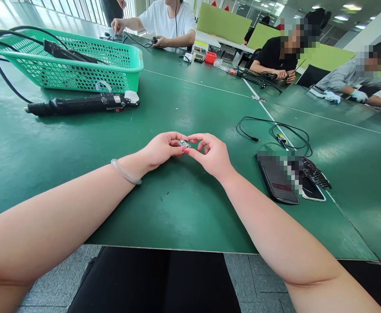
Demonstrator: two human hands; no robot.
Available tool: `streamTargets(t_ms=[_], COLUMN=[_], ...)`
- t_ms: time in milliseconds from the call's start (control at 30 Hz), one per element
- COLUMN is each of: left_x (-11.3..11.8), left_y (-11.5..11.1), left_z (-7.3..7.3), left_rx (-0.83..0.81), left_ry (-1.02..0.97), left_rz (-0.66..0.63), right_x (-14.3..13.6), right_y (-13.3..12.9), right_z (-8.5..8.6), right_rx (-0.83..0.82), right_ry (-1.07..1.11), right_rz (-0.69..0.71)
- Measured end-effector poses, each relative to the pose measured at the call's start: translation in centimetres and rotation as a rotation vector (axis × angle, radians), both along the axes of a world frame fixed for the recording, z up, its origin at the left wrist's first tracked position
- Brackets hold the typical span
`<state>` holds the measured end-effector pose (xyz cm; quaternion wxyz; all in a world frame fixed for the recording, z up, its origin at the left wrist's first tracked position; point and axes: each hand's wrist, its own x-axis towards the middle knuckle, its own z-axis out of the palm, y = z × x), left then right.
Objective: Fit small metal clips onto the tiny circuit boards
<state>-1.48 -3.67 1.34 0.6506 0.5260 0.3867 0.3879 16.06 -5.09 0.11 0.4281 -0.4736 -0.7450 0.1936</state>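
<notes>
Between the fingertips of both hands is a small silvery piece with dark markings [184, 144], which looks like a little circuit board; its exact kind is too small to make out. My left hand [164, 148] pinches it from the left, thumb below and fingers above. From the right, my right hand [212, 153] closes thumb and forefinger on it, the other fingers curled. Both hands are just above the green tabletop [164, 217], with a pale bangle [125, 172] on the left wrist.
A green plastic basket [89, 78] with cables stands at the left, a black electric screwdriver [79, 104] before it. To the right lie a black cable [275, 124], a dark phone [277, 182] and a hair claw clip [316, 174]. Several people sit across the table.
</notes>
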Motion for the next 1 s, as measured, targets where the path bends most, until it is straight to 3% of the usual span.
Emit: streamTargets(t_ms=[367,1000], left_x=[-0.09,-0.10], left_y=[0.13,0.03], left_z=[-0.09,-0.11], left_rx=[-0.052,-0.082], left_ry=[-0.002,-0.035], left_rz=[0.033,0.030], right_x=[-0.02,0.32], right_y=[0.14,0.48], right_z=[-0.43,-0.77], right_rx=[-0.243,-0.140], right_ry=[0.132,0.069], right_rz=[-0.022,-0.040])
